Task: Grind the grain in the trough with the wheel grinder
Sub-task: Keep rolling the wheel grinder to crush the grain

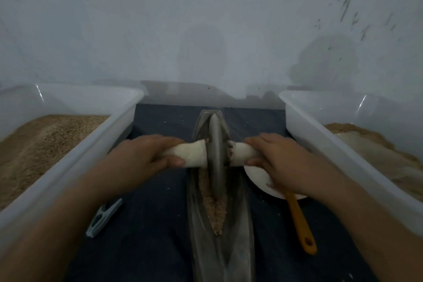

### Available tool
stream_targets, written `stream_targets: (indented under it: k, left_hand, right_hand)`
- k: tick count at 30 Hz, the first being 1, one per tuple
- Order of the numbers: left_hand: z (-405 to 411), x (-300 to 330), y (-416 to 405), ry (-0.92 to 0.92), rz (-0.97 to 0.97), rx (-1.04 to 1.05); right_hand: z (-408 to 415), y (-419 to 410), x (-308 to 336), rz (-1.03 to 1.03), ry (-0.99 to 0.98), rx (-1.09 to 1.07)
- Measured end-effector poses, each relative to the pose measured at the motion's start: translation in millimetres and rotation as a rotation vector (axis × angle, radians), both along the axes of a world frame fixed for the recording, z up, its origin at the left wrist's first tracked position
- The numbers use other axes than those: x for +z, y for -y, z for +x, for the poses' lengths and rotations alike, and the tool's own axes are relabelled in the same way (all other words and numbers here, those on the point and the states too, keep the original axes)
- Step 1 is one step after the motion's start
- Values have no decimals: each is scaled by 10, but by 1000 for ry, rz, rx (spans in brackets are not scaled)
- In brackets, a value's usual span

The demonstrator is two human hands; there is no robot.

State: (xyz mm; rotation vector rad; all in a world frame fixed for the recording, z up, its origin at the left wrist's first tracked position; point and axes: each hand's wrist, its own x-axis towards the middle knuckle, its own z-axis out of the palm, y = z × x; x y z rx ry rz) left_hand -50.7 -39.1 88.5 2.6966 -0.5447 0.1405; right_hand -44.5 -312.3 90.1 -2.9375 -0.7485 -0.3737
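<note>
A long boat-shaped metal trough lies lengthwise on a dark cloth, with brown crushed grain along its groove. A grey metal wheel stands upright in the groove near the trough's far half. A pale wooden axle runs through the wheel. My left hand grips the left handle. My right hand grips the right handle. Grain sticks to the handle ends beside the wheel.
A clear plastic bin with brown grain stands at the left. Another bin with pale ground material stands at the right. A white dish, an orange-handled tool and a grey-blue clip lie on the cloth. A wall rises close behind.
</note>
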Motion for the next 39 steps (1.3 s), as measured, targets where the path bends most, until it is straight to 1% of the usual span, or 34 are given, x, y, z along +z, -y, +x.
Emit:
stream_targets:
  k: [2,3,5,6,8,9,12,13,14,16,18,22,24,26,28,30,32,36,39]
  left_hand:
    - [39,-114,83,253,89,117]
    - [47,-159,120,339,106,146]
    - [51,-200,162,416,113,148]
    - [53,-193,154,419,129,137]
    - [48,-148,87,362,140,85]
    - [37,-107,39,277,107,39]
    - [-48,42,-80,-99,-69,-112]
    - [-70,71,-102,-168,-106,-150]
    - [-85,93,-116,-200,-117,-182]
    - [-102,123,-117,-194,-108,-221]
    - [-107,124,-91,-137,-74,-216]
    - [-31,45,-24,-25,-41,-109]
    - [34,-47,9,96,0,-7]
    - [72,-151,63,271,63,87]
    - [75,-220,117,398,91,118]
    - [72,-238,135,450,101,104]
    - [67,-194,91,407,99,64]
    - [2,-29,-36,139,81,-105]
    - [-87,67,-106,-8,131,-211]
  right_hand:
    - [139,-20,-134,29,155,-31]
    - [178,-30,-173,44,193,-44]
    - [202,-35,-200,53,191,-57]
    - [190,-32,-186,43,171,-54]
    - [117,-26,-115,2,107,-28]
    - [60,-21,-65,-14,72,-6]
    - [-143,3,112,-42,-60,52]
    - [-201,25,174,-47,-111,66]
    - [-250,55,230,-53,-162,78]
    - [-316,98,299,-56,-252,100]
    - [-320,98,285,-61,-256,106]
    - [-128,41,118,24,-129,39]
    - [22,8,-13,57,10,-2]
    - [128,-38,-131,75,153,-32]
    - [171,-66,-200,95,206,-62]
    - [169,-52,-210,71,191,-71]
    - [132,-23,-154,22,138,-52]
    - [-88,21,66,-43,-60,14]
    - [-267,84,247,-38,-218,84]
